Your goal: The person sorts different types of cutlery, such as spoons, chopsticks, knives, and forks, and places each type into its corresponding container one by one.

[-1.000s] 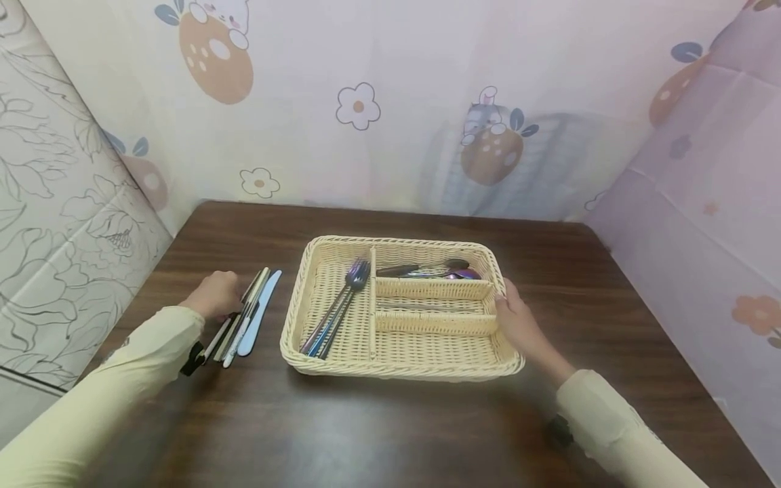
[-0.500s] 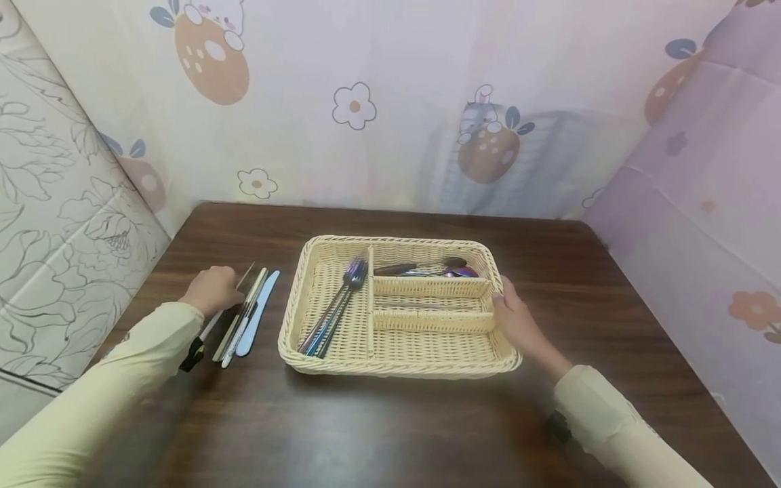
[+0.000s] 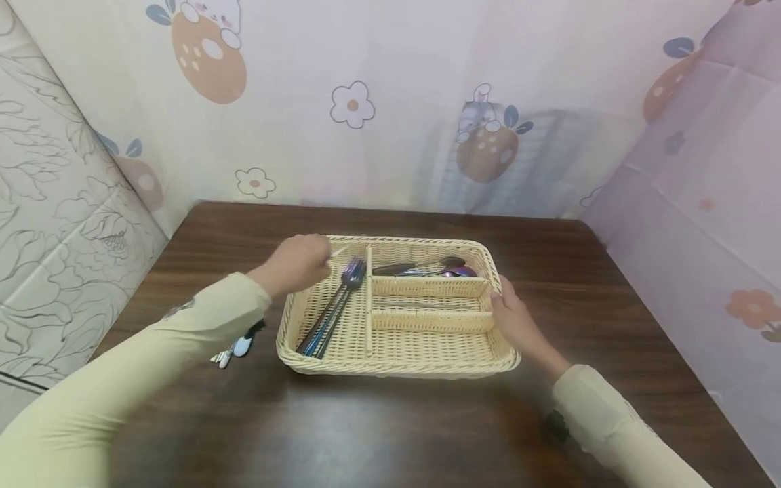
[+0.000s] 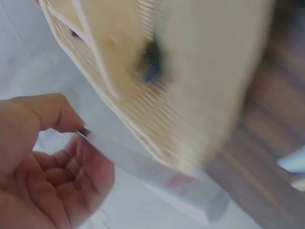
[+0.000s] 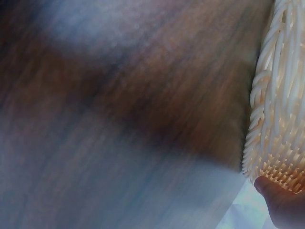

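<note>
My left hand [image 3: 299,264] hovers over the left rim of the cream woven cutlery basket [image 3: 396,369]. Its thumb and index finger pinch one end of a slim silvery utensil [image 4: 138,160], which is blurred in the left wrist view, so its exact kind is unclear. In the head view only a pale tip [image 3: 338,252] of it shows. My right hand [image 3: 518,322] grips the basket's right end, thumb over the rim. Several forks [image 3: 335,312] lie in the left compartment. Spoons [image 3: 454,266] fill the back right one, and a thin metal piece [image 3: 427,307] lies in the middle one.
Left of the basket lie a light-blue knife [image 3: 243,346] and other slim utensils [image 3: 223,358], mostly hidden under my left forearm. The brown wooden table [image 3: 390,434] meets patterned curtains at the back and sides.
My left hand has lifted the slim silvery utensil from the pile at left and carried it right, over the basket's left side. The right hand keeps its hold on the basket.
</note>
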Available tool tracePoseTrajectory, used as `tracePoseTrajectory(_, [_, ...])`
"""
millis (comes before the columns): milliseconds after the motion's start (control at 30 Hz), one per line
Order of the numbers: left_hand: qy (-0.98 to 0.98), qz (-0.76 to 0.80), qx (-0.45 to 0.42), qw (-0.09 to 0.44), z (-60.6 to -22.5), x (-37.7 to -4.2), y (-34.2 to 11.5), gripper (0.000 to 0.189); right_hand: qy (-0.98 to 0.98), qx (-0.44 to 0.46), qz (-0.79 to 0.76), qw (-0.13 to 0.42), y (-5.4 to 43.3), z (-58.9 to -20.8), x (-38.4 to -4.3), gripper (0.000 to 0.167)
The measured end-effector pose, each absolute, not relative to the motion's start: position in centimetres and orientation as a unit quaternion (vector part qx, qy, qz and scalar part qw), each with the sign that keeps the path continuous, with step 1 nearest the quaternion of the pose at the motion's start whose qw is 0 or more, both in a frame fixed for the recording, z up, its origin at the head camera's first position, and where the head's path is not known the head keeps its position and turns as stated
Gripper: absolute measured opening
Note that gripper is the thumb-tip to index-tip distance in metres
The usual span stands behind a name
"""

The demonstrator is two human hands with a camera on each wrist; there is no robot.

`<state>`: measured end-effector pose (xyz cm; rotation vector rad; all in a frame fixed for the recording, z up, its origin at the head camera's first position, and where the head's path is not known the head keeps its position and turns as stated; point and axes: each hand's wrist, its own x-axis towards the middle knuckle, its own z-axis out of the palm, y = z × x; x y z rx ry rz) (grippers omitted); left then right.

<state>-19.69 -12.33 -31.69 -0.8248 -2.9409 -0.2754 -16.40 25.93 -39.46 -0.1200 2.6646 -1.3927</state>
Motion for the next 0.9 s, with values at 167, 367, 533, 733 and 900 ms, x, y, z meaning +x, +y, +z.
tracePoseTrajectory(167, [-0.92,-0.093,-0.382,0.011,-31.1,-20.2,-6.5,0.009,0.883,-0.036,-0.464,0.062,26.0,-39.5,-16.3,0.052])
tracePoseTrajectory(367, [-0.879,-0.058,-0.467,-0.075,-31.3,-21.0,-0.3,0.011,0.878,-0.037,-0.474,0.051,26.0,-39.6,-16.2,0.051])
tracePoseTrajectory(533, [-0.861,-0.02,-0.494,-0.119,-32.7,-21.3,3.0,0.03,0.88,-0.043,-0.47,0.047,25.7,-39.5,-16.2,0.051])
tracePoseTrajectory(733, [-0.856,-0.001,-0.492,-0.157,-34.3,-21.9,4.7,0.042,0.892,-0.045,-0.448,0.037,25.5,-39.5,-16.3,0.05])
tracePoseTrajectory(900, [-0.862,-0.012,-0.477,-0.169,-35.1,-22.5,5.3,0.033,0.893,-0.039,-0.447,0.038,25.8,-39.6,-16.3,0.051])
